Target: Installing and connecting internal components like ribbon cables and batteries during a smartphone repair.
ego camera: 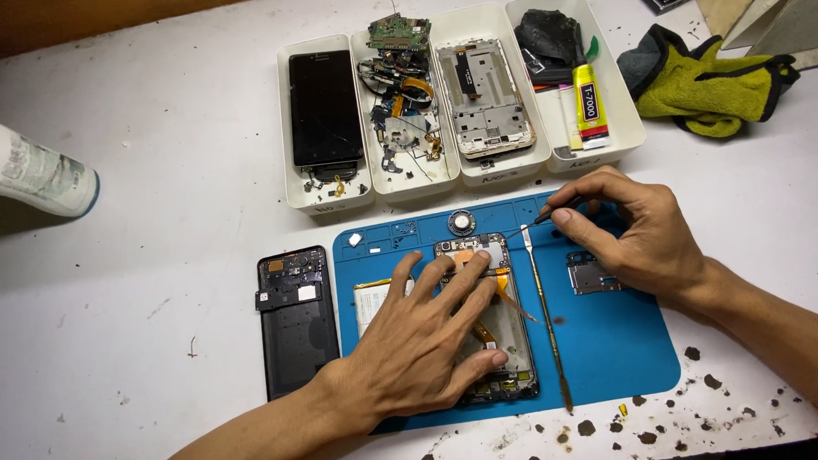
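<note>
The opened phone (490,319) lay face down near the middle of the blue work mat (620,340), its back cover removed and its board and orange flex cables exposed. The left hand (415,337) rested flat on the phone with fingers spread and gripping nothing, apparently to pin the body against the mat. The right hand (628,232), above and to the right of the phone, was closed in a pinch on a thin pointed tool (532,222) whose tip was aimed at the phone's upper right corner; whether the tip touched it could not be told. A long metal spudger (548,321) lay on the mat just right of the phone, within reach. A small metal shield plate (590,273) sat further right on the mat, and a round part (462,222) sat at the mat's top edge above the phone. The black back cover (295,325) lay off the mat to the phone's left. Beyond the mat, four white trays (307,198) kept a screen, loose parts, a frame and a glue tube (589,107) sorted. A green cloth (709,79) lay right of the trays
</note>
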